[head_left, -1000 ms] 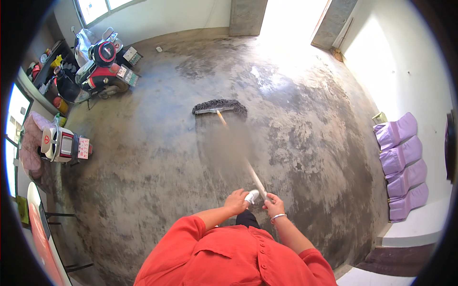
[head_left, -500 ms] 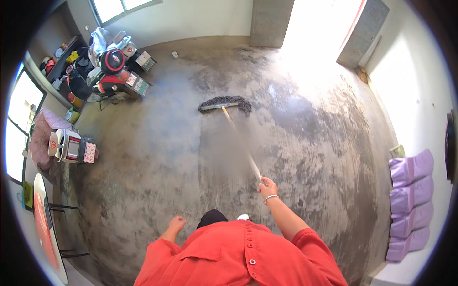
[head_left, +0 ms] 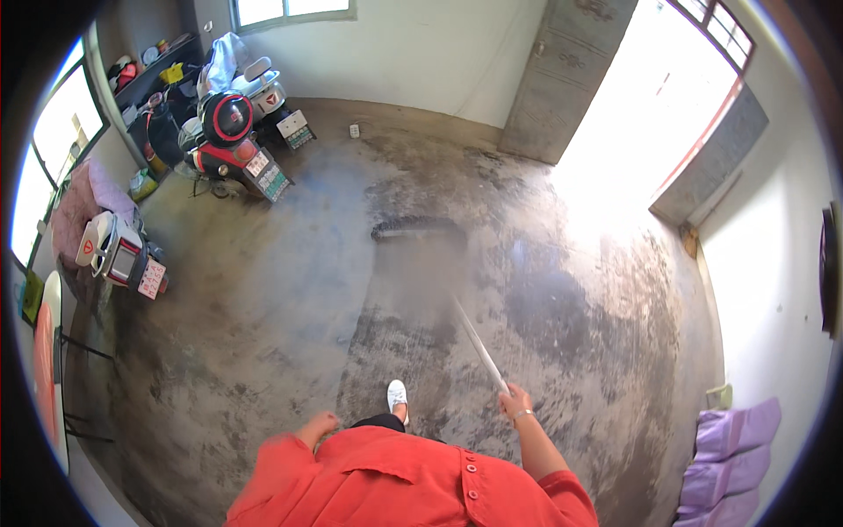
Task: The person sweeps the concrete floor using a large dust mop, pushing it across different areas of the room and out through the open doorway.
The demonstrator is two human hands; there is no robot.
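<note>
My right hand (head_left: 515,401) is closed around the upper end of a mop's pale handle (head_left: 479,344), with a bracelet at the wrist. The handle slants forward and left across the floor to a wide, dark, shaggy mop head (head_left: 417,227) lying flat on the concrete. A grey blur in the picture hides the lower handle and part of the mop head. My left hand (head_left: 325,423) hangs beside my red shirt, its fingers loosely curled with nothing seen in them. A darker, wet-looking strip of floor (head_left: 386,321) runs between the mop head and me.
Parked scooters (head_left: 241,167) stand at the far left, and another scooter (head_left: 123,255) is nearer along that wall. At left is a round-edged table (head_left: 51,351) with thin legs. An open metal door (head_left: 571,79) stands at the far right. Purple padded seats (head_left: 733,452) line the right wall.
The view has shifted, and my white shoe now shows ahead of my shirt. My right hand still grips the mop. The mop head stays on the floor, and its far fringe shows less.
</note>
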